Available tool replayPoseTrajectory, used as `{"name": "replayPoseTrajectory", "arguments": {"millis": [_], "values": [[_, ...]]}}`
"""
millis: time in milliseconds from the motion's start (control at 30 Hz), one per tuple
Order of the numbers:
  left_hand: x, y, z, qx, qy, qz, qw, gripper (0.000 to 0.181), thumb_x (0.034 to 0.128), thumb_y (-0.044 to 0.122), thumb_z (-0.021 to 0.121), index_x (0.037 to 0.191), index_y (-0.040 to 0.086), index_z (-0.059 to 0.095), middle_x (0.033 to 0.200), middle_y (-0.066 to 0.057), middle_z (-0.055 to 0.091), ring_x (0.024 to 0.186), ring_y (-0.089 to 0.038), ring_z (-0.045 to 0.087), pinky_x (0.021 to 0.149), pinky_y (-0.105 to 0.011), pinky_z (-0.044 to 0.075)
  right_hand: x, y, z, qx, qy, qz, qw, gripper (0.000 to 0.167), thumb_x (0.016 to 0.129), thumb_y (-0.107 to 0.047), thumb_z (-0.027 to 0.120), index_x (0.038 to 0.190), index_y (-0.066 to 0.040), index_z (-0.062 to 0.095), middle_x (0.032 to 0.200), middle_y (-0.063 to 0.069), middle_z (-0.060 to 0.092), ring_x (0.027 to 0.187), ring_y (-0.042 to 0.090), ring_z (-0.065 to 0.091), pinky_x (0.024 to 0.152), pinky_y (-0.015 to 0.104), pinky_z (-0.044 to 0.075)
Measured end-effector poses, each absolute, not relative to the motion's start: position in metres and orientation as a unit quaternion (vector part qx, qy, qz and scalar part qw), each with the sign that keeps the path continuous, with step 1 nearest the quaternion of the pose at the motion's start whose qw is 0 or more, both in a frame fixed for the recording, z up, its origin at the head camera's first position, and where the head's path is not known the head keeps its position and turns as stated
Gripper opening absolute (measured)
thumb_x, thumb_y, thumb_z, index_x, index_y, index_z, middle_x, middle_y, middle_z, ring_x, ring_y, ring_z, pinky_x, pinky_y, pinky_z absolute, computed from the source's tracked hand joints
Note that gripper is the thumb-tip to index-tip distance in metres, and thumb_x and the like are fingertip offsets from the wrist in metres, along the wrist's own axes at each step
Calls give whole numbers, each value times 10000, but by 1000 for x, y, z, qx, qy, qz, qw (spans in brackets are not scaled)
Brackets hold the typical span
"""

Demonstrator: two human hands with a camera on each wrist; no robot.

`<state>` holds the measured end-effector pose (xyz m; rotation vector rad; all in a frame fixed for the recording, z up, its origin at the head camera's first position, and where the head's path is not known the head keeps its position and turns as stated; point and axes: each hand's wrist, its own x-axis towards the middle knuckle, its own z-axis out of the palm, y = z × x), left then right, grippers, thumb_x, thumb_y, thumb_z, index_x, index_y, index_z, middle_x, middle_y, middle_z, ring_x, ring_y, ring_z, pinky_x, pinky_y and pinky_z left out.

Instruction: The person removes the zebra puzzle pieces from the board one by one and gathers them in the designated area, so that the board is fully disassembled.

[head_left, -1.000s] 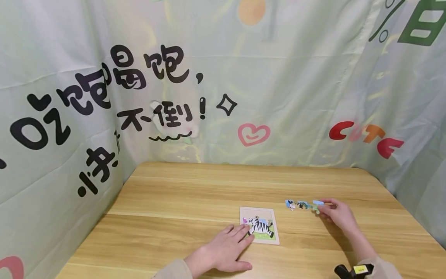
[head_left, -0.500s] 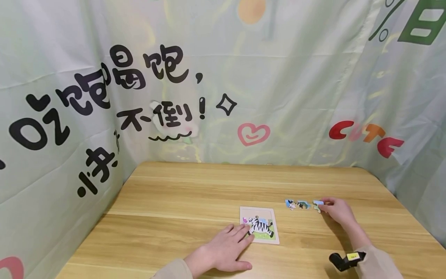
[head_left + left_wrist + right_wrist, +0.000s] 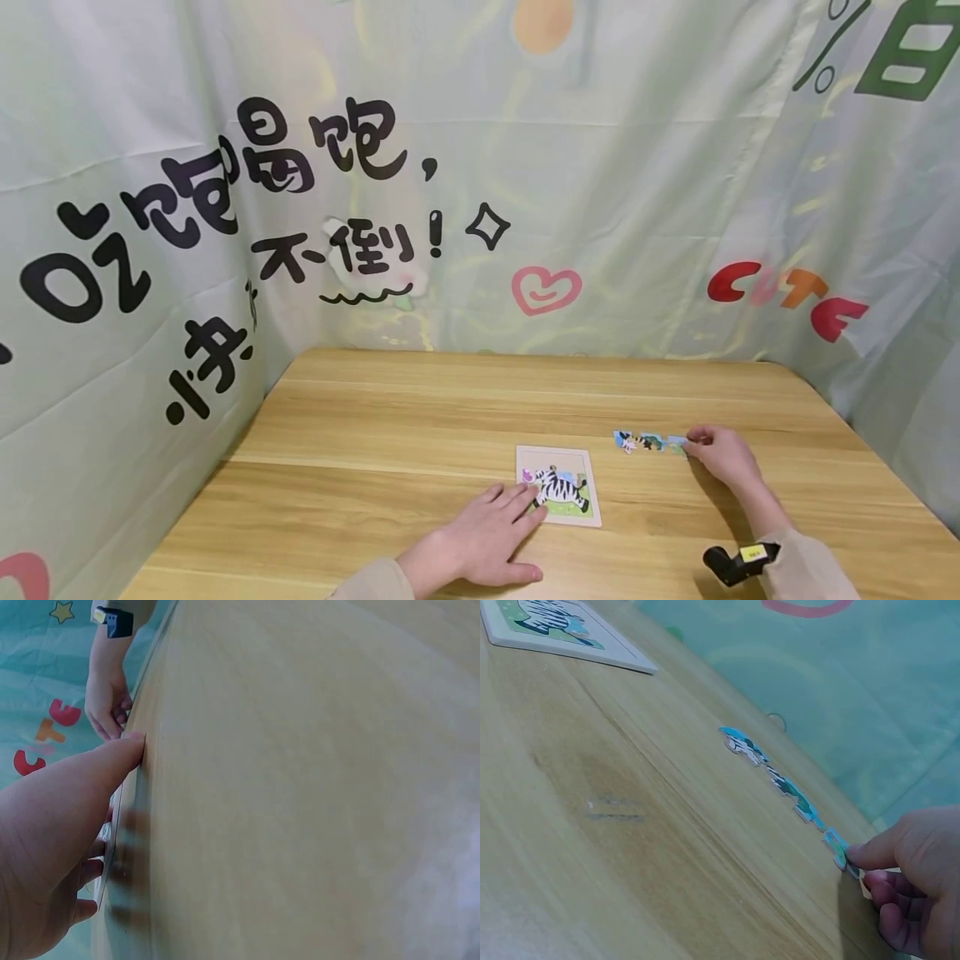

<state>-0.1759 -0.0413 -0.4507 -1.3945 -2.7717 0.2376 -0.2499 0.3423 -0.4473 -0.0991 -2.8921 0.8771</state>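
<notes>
My left hand [image 3: 491, 533] lies flat with fingers spread, its fingertips resting on the lower left of a square puzzle board [image 3: 553, 454] with a zebra picture. In the left wrist view, the thumb of that left hand [image 3: 56, 825] reaches past the board's edge. At the right, my right hand [image 3: 723, 457] pinches a blue and green puzzle piece [image 3: 836, 846] at its outer end, thumb on top and the other fingers curled. Left of that piece lie a middle puzzle piece [image 3: 791, 793] and a piece with a zebra head [image 3: 742, 746], in one row.
The wooden table [image 3: 390, 417] carries the board and pieces. Printed cloth [image 3: 645, 183] hangs behind it and along both sides. A black device with a yellow label [image 3: 741, 564] sits on the right wrist by the sleeve.
My right hand has shifted slightly left, bringing the pinched puzzle piece close to the middle piece; the gap between them has narrowed. The right forearm moved a little left. The left hand stays put.
</notes>
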Motion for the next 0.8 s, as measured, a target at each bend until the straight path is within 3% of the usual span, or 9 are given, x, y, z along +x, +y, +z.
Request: {"name": "replayPoseTrajectory", "arguments": {"millis": [233,500,800], "values": [[-175,-41,-451,-447,-891,78,15,774,888,686,218,1468,177,278,1519,-75,217,1381,-209,202,1085,-392,248,-247,341,-449,-29,-952,295,72,277,881,-160,585,1005,87,602,933,245,603,847,350,558,681,426,428],[-176,-42,-452,-448,-890,82,19,774,889,684,211,1469,175,278,1521,-75,211,1382,-210,198,1086,-389,245,-242,327,-443,-17,-933,350,80,332,910,-179,565,1075,109,583,855,151,624,681,174,553,548,274,451],[-176,-42,-453,-451,-889,80,19,776,895,679,190,1472,166,267,1525,-79,200,1384,-211,192,1089,-381,241,-239,281,-424,30,-915,399,61,338,906,-164,596,1115,100,587,898,125,630,753,165,537,590,262,454]]}}
